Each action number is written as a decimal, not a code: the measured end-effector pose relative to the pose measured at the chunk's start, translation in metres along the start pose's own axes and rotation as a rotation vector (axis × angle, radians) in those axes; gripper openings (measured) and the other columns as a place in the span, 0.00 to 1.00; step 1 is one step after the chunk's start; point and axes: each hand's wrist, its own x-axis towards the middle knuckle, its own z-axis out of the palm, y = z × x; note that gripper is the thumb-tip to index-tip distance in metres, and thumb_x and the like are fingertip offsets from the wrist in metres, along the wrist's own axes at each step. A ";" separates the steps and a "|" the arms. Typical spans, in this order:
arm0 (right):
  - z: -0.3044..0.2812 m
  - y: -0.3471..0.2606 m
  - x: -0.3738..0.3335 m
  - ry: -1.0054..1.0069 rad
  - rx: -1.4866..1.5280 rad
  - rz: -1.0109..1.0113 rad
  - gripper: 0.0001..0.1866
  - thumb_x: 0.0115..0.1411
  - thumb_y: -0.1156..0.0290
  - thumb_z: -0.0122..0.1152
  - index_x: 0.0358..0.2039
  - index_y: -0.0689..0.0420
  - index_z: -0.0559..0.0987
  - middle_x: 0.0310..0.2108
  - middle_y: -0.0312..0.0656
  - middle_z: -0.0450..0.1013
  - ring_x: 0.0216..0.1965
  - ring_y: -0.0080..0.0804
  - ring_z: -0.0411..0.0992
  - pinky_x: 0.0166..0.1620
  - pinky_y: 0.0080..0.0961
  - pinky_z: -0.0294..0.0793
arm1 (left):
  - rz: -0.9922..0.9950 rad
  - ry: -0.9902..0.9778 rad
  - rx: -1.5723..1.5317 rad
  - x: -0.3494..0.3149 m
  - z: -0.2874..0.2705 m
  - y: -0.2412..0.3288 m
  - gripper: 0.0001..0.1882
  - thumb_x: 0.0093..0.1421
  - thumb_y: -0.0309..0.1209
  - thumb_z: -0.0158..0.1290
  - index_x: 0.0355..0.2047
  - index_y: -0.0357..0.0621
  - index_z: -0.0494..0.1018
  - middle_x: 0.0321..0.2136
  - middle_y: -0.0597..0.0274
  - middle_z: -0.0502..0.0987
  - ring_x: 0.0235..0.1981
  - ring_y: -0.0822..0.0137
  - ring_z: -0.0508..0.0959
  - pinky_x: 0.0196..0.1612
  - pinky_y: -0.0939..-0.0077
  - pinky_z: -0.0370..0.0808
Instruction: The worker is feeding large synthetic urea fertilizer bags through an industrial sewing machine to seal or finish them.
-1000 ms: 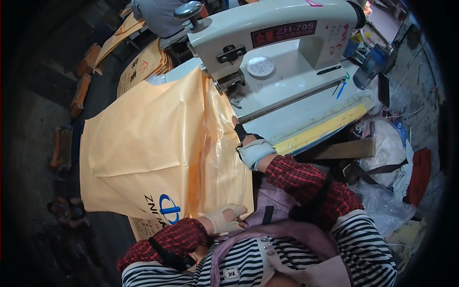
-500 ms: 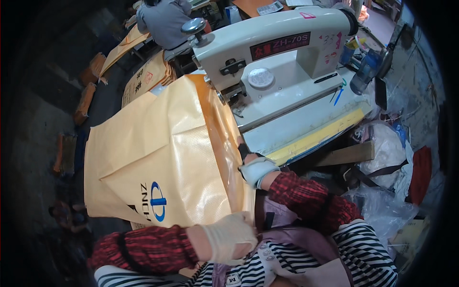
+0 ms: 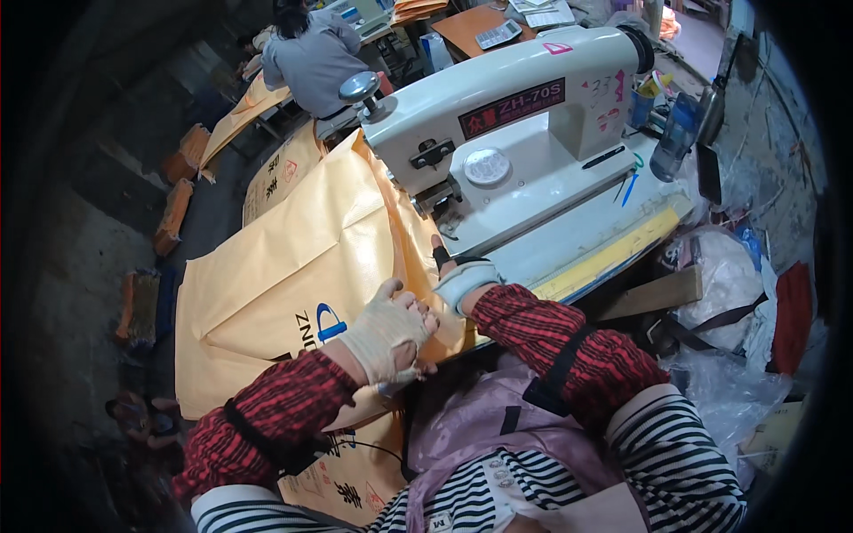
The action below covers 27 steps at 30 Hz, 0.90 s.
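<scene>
A large tan sack [image 3: 284,258] with blue and black printing lies across the left side, its far corner by the needle area of a white sewing machine [image 3: 498,98]. Over the sack's near part, my left hand [image 3: 386,338], in a pale fingerless glove, is open with its fingers bent and apart. My right hand [image 3: 464,280], in a light glove with black finger covers, holds the sack's right edge just below the machine's needle area. One finger points along that edge toward the machine; the others are partly hidden.
More printed sacks [image 3: 351,475] lie below, near my lap. A yellow strip [image 3: 613,253] edges the machine table. At the right are a clear blue bottle [image 3: 675,133], a phone [image 3: 708,173] and plastic bags [image 3: 724,275]. A seated person [image 3: 315,62] is at the far left.
My left hand has moved up and left from the sack's near corner onto its surface. My right hand has shifted slightly up and left. The sack looks more creased, and sacks below show more.
</scene>
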 end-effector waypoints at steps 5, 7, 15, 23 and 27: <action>0.001 0.014 -0.017 0.101 -0.074 -0.189 0.35 0.58 0.64 0.42 0.64 0.43 0.43 0.36 0.59 0.72 0.32 0.50 0.73 0.36 0.43 0.70 | -0.023 -0.337 0.049 0.002 -0.009 -0.016 0.22 0.43 0.53 0.57 0.32 0.52 0.74 0.28 0.64 0.75 0.38 0.64 0.72 0.46 0.62 0.60; 0.003 0.023 -0.019 0.113 -0.073 -0.194 0.35 0.58 0.64 0.42 0.64 0.43 0.43 0.37 0.59 0.72 0.32 0.50 0.73 0.35 0.44 0.70 | -0.054 -0.453 0.073 -0.003 0.009 -0.021 0.20 0.41 0.51 0.58 0.30 0.54 0.75 0.27 0.66 0.75 0.37 0.64 0.73 0.46 0.62 0.60; 0.019 0.030 -0.005 0.008 -0.134 -0.266 0.28 0.56 0.64 0.47 0.57 0.55 0.57 0.33 0.55 0.73 0.34 0.49 0.73 0.37 0.41 0.71 | 0.022 -0.168 -0.111 0.002 -0.066 -0.007 0.06 0.38 0.36 0.52 0.15 0.49 0.71 0.18 0.63 0.70 0.24 0.61 0.70 0.37 0.64 0.65; 0.021 0.033 -0.059 -0.098 0.292 -0.093 0.35 0.60 0.60 0.44 0.64 0.53 0.44 0.36 0.54 0.74 0.38 0.43 0.74 0.41 0.37 0.72 | 0.289 -0.300 -0.399 0.016 -0.057 0.071 0.06 0.42 0.32 0.52 0.17 0.44 0.75 0.16 0.54 0.75 0.22 0.52 0.77 0.24 0.61 0.73; -0.011 -0.009 -0.054 -0.060 -0.195 0.029 0.39 0.60 0.64 0.44 0.65 0.48 0.35 0.43 0.48 0.73 0.39 0.43 0.74 0.39 0.46 0.72 | -0.113 -0.524 0.035 0.000 -0.094 -0.020 0.08 0.46 0.41 0.53 0.22 0.55 0.78 0.17 0.60 0.76 0.23 0.57 0.77 0.26 0.64 0.70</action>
